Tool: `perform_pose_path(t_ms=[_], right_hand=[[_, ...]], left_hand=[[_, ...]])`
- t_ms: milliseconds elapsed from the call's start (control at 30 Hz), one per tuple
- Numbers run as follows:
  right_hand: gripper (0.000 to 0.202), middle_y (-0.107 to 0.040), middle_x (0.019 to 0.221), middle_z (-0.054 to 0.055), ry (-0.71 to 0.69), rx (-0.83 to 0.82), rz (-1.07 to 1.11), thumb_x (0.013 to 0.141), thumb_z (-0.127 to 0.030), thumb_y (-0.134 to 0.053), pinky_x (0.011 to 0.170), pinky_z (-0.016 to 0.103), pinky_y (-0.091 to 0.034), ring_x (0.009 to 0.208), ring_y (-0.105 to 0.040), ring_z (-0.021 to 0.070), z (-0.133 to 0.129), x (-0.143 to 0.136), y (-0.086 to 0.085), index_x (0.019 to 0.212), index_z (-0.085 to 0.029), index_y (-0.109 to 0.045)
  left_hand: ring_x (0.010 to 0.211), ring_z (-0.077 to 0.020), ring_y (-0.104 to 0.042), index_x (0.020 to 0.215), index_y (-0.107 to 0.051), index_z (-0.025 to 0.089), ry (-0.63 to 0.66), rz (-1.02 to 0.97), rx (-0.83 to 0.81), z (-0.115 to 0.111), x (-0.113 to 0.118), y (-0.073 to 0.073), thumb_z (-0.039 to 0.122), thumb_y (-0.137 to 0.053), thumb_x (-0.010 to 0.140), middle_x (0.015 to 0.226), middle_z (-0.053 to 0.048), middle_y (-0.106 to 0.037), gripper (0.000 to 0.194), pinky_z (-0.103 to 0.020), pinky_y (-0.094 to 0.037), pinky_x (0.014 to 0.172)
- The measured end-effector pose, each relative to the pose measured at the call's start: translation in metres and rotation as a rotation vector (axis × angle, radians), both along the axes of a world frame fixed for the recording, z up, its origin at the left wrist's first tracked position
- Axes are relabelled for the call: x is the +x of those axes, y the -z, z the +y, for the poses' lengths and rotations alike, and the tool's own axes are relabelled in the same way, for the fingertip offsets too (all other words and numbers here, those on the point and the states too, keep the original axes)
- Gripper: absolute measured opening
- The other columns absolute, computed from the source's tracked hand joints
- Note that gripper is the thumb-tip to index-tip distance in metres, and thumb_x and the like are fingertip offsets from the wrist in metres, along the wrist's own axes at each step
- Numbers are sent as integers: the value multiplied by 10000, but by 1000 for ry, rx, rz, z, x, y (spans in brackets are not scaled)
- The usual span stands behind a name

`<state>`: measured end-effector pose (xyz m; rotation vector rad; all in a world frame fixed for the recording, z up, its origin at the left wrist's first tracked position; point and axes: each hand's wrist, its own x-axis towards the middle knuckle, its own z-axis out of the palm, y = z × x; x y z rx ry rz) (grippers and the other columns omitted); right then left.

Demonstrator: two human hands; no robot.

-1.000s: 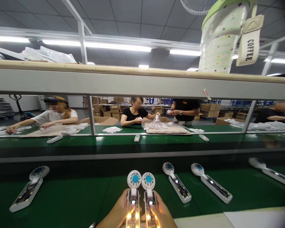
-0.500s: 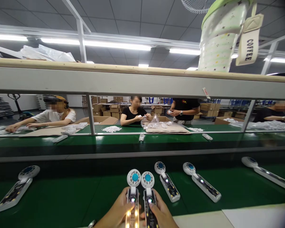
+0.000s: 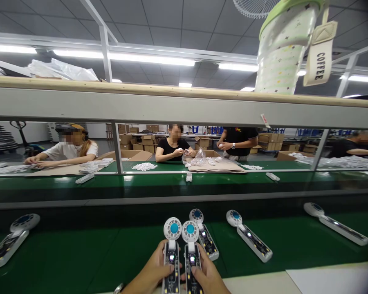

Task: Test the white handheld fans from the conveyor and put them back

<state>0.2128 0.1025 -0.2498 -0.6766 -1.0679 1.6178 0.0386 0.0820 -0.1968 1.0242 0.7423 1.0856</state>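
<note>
In the head view, my left hand [image 3: 155, 264] is wrapped around a white handheld fan [image 3: 172, 229] with a blue hub and an exposed circuit board. My thumb lies on the board, where a small white light glows. A matching handheld fan [image 3: 190, 232] stands upright beside it, gripped by my right hand [image 3: 209, 271], with the thumb on its board too. The two round heads are side by side, nearly touching. Just behind my right hand, a third fan [image 3: 210, 241] lies on the green conveyor belt [image 3: 116, 241], partly covered by the held one.
More fans lie on the belt: one at left [image 3: 9, 245] and two at right, the nearer one [image 3: 254, 243] lit. White parts ride a farther belt [image 3: 153, 179]. Several co-workers sit or stand beyond it. A shelf [image 3: 171, 102] crosses above, bearing a cup [image 3: 282, 53]. White paper [image 3: 331, 281] lies at lower right.
The yellow lights on the fan in my left hand have gone out. Fans on the near belt have shifted left; parts on the far belt have shifted right. Both hands stay in place.
</note>
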Motion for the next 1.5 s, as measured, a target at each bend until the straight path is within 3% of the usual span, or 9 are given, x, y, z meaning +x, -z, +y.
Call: perform_pose_path(t_ms=[300, 433, 533, 733, 967, 1133, 1300, 1367, 1500], right_hand=[[905, -578, 1194, 163, -18, 73, -52, 609, -576, -696, 918, 388, -433, 1115, -542, 297, -3, 2, -5, 1323, -166, -320], [964, -578, 1181, 179, -82, 96, -32, 635, -571, -676, 882, 428, -457, 958, -629, 289, -6, 0, -6, 1362, -147, -206], [969, -601, 1128, 167, -95, 87, -58, 630, -575, -678, 841, 423, -476, 853, -656, 271, -8, -1, -6, 1368, -152, -213], [983, -560, 1179, 197, -84, 113, -25, 635, -571, -674, 774, 446, -493, 799, -653, 280, -11, 0, -14, 1383, -156, -190], [965, -542, 1196, 216, -109, 131, -3, 671, -546, -661, 816, 450, -479, 829, -650, 279, -13, 1, -19, 1355, -129, -121], [910, -535, 1222, 201, -90, 142, 30, 659, -560, -667, 816, 431, -475, 839, -653, 273, -11, 0, -12, 1330, -167, -196], [918, -522, 1222, 195, -81, 98, 48, 637, -555, -692, 694, 389, -494, 766, -655, 249, -8, -2, -8, 1320, -188, -200], [908, -555, 1177, 184, -76, 85, 48, 633, -532, -708, 695, 390, -499, 762, -656, 250, -9, -1, -10, 1310, -184, -214], [883, -634, 1047, 128, -64, 13, 84, 586, -434, -783, 688, 391, -515, 750, -671, 258, -10, 5, -23, 1265, -207, -266]], left_hand=[[838, -208, -594, 1074, -470, 224, -7, 40, 14, 1, -3, 4, 320, -810, 593, 996, -68, -553, 597, -382, -481, 789], [863, -216, -578, 1102, -469, 228, -15, 39, 46, 2, -5, 2, 343, -811, 588, 1057, -85, -542, 628, -404, -473, 801], [852, -215, -572, 1110, -472, 219, -23, 41, 71, 2, -4, -1, 366, -813, 580, 1076, -99, -541, 648, -400, -469, 789], [846, -216, -576, 1116, -463, 234, -31, 63, 81, 1, -3, -1, 362, -797, 604, 1063, -89, -548, 625, -376, -475, 761], [862, -220, -574, 1117, -453, 230, -21, 72, 82, 3, -4, 4, 375, -798, 601, 1091, -92, -539, 637, -392, -479, 769], [853, -208, -570, 1129, -445, 232, -12, 58, 88, 0, -3, -1, 379, -792, 612, 1123, -99, -527, 640, -389, -478, 768], [853, -204, -562, 1132, -453, 226, 4, 37, 99, 0, -3, -2, 344, -787, 628, 1051, -85, -560, 616, -375, -470, 770], [851, -202, -563, 1125, -462, 225, -7, 26, 87, 0, -2, -1, 323, -790, 625, 1013, -71, -567, 606, -357, -468, 762], [826, -194, -582, 1134, -473, 226, -52, -9, 32, -3, 0, -5, 262, -821, 572, 1141, -94, -536, 662, -320, -473, 719]])
